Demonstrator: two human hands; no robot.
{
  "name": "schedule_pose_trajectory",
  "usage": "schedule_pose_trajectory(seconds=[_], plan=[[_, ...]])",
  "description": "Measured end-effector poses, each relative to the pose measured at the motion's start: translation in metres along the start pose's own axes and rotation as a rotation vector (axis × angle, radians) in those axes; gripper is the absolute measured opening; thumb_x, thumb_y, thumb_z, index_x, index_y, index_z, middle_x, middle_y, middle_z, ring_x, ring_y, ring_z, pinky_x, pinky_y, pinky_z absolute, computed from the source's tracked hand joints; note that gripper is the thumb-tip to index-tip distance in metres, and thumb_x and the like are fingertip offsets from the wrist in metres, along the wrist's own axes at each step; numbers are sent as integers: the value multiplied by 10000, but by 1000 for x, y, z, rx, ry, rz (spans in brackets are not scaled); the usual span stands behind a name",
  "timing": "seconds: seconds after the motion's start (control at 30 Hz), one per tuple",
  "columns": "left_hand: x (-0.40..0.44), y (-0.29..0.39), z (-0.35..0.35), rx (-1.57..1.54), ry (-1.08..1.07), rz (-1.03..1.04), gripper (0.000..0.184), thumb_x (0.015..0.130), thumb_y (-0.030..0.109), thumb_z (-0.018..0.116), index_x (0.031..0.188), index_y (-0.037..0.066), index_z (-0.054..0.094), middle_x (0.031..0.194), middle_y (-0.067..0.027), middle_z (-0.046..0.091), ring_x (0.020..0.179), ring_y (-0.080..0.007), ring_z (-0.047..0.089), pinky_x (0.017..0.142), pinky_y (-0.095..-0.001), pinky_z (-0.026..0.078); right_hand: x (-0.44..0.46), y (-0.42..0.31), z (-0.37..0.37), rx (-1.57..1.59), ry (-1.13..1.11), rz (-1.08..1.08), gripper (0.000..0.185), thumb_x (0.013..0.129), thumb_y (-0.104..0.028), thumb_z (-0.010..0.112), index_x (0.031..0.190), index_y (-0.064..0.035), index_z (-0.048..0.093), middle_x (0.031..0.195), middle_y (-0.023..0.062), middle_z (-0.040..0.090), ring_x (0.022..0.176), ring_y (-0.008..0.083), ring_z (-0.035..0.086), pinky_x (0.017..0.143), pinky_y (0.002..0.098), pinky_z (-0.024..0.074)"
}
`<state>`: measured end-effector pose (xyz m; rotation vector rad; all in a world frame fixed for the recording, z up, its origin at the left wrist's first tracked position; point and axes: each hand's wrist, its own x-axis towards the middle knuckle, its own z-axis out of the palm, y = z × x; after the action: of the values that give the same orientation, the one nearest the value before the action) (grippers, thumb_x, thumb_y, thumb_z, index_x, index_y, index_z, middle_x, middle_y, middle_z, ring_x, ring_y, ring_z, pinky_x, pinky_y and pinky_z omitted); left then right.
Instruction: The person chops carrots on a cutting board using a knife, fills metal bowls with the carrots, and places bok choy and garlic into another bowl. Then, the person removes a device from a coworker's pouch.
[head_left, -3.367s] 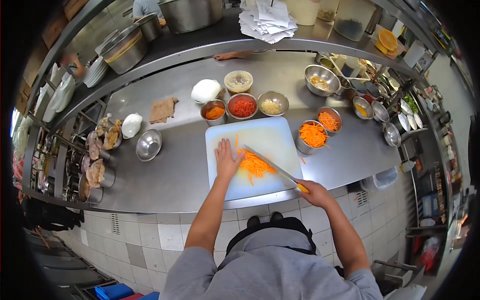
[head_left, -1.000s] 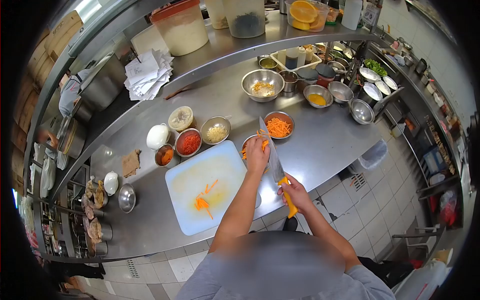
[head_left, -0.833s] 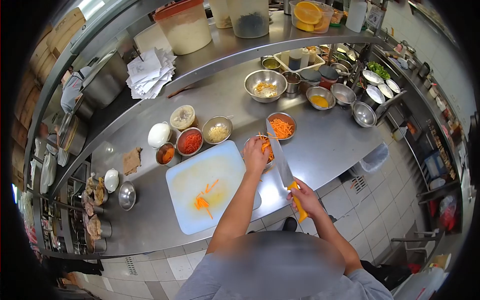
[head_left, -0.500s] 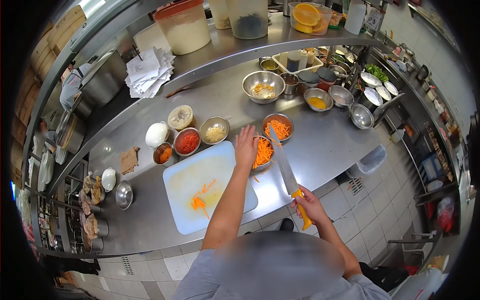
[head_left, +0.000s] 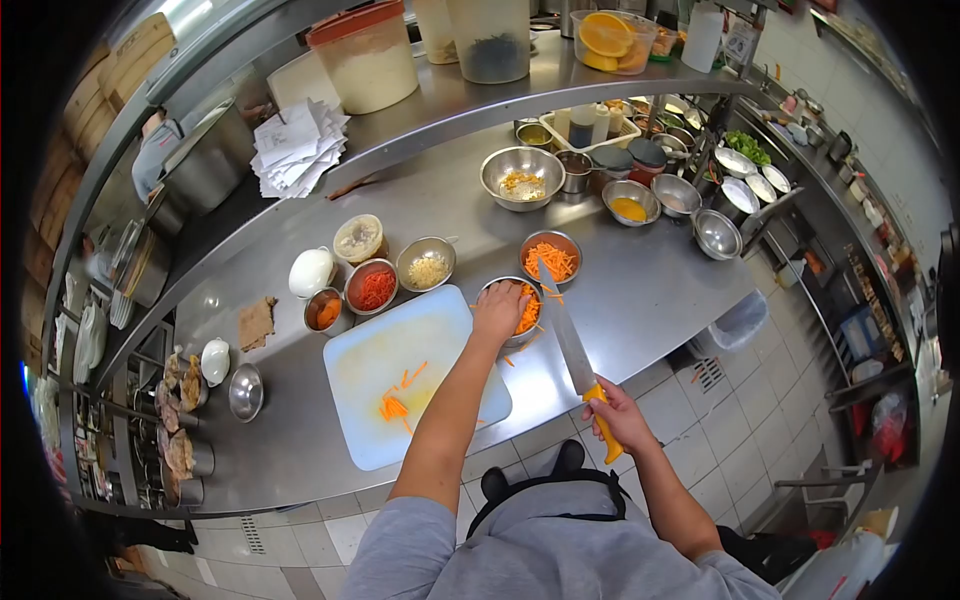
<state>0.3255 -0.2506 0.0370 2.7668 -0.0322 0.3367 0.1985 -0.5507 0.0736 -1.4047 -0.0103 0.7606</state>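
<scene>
My left hand (head_left: pixel 498 308) lies palm down over the near metal bowl of carrot strips (head_left: pixel 528 310), its fingers on the strips and partly over the rim. A large knife (head_left: pixel 568 340) is held by its yellow handle in my right hand (head_left: pixel 619 418); the blade points away, its tip by the second bowl of carrot strips (head_left: pixel 550 258). The white cutting board (head_left: pixel 360 350), left of the bowls, bears a few orange strips (head_left: pixel 397 402). Beyond it stand bowls of red strips (head_left: pixel 371 288) and pale chopped pieces (head_left: pixel 427 268).
Behind the board are a white pot (head_left: pixel 312 273) and a lidded tub (head_left: pixel 360 238). An empty metal bowl (head_left: pixel 246 392) sits at left. A larger bowl (head_left: pixel 522 178) stands farther back. A raised steel shelf (head_left: pixel 450 105) crosses above the counter.
The carrot pile has left the board except a few strips, and the near bowl holds carrots under my left hand. That hand was lifted with fingers spread, then came down onto the bowl. The knife stays in my right.
</scene>
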Motion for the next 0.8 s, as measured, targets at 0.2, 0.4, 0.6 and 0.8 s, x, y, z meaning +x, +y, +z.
schedule_pose_trajectory(seconds=[0.2,0.4,0.6,0.8], plan=[[7,1,-11,-3,93,-97,296,967,325,534,1112,93,648,1188,-86,615,1198,-285,511,1016,-481,359,-2,-1,1,40,-41,-7,510,1016,-169,513,1501,-132,359,842,57,637,545,86,544,484,222,478],[-30,32,-28,29,193,199,431,973,341,525,1315,80,553,1467,-95,461,1428,-341,309,1158,-576,174,7,-5,3,96,-75,46,525,1013,-153,517,1510,-133,349,830,69,645,538,102,544,480,237,468],[-61,35,-16,-65,-19,249,692,964,472,504,1510,77,349,1597,-89,288,1505,-351,123,1172,-616,9,2,-14,12,126,-144,60,546,998,-123,516,1514,-131,340,827,73,645,533,112,545,475,247,471],[-66,12,-4,-29,46,20,678,965,448,519,1495,54,364,1588,-145,284,1502,-360,129,1171,-614,22,-18,6,-1,110,-124,50,565,968,-99,535,1502,-118,355,839,94,636,532,133,563,484,254,486]])
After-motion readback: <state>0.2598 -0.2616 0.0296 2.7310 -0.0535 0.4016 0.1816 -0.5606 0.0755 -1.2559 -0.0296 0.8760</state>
